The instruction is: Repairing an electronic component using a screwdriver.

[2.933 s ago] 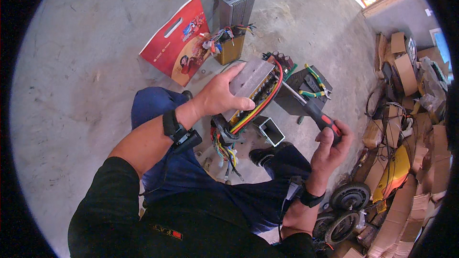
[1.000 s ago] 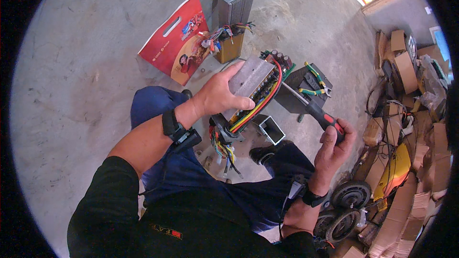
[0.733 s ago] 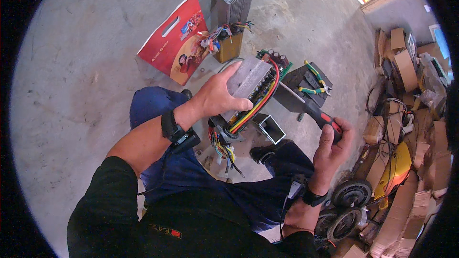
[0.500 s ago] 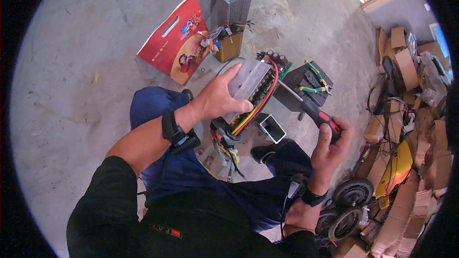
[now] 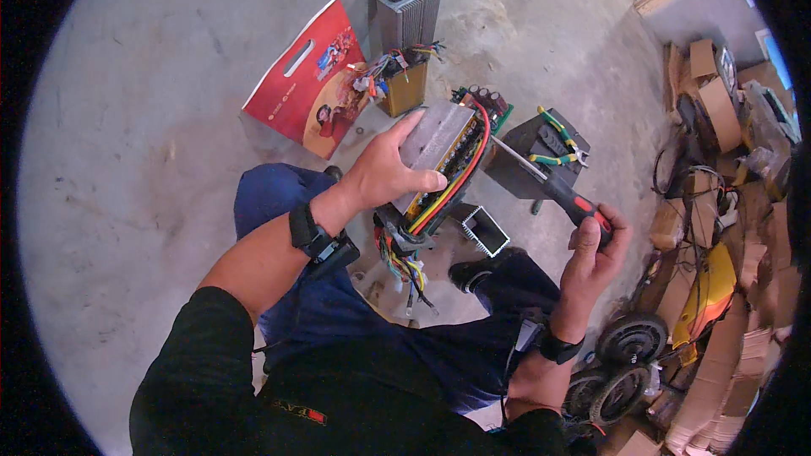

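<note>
Circuit assembly (image 5: 441, 142) slanting toward upper right, screwdriver (image 5: 564, 194) pointing upper left

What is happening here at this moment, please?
A person's left hand grips an electronic unit with its components exposed. The right hand holds a screwdriver, its tip close to the unit; I cannot tell whether they touch. Green-and-yellow pliers lie on a dark box nearby.

concrete floor (image 5: 135, 160): red bag (image 5: 291, 93), black box (image 5: 524, 143)
</note>
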A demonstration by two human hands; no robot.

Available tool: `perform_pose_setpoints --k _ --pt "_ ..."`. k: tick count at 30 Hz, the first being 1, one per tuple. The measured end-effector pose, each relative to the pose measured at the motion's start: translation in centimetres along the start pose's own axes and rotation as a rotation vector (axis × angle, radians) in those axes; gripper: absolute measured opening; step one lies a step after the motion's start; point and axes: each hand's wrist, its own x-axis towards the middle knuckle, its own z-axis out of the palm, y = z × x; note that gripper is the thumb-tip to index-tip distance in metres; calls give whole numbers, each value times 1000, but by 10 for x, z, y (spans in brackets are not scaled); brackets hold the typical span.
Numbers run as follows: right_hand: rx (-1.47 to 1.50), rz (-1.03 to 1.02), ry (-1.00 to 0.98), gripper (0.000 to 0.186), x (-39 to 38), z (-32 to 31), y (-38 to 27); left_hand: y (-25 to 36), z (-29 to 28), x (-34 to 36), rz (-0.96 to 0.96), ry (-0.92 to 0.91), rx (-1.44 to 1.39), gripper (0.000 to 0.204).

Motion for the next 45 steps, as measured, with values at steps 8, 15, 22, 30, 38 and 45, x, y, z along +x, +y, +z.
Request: perform_pose_setpoints --k 8,15,22,30,38,45 --pt "-11 -16 -13 25 0 0 -1 -3 0 3 57 -12 -26 109" --pt "13 14 -20 25 -1 -3 0 3 -1 4 78 -62 -148 114" --pt "16 -30 -31 25 -3 -7 0 8 0 -1 85 -80 -216 118" --pt "105 107 49 17 5 -17 -2 0 2 2 67 10 -79 110" --pt "-40 156 -155 17 14 -3 39 -22 -23 6 16 56 -183 95" --pt "-194 42 -354 21 3 18 66 -24 -24 4 -30 55 -119 91"
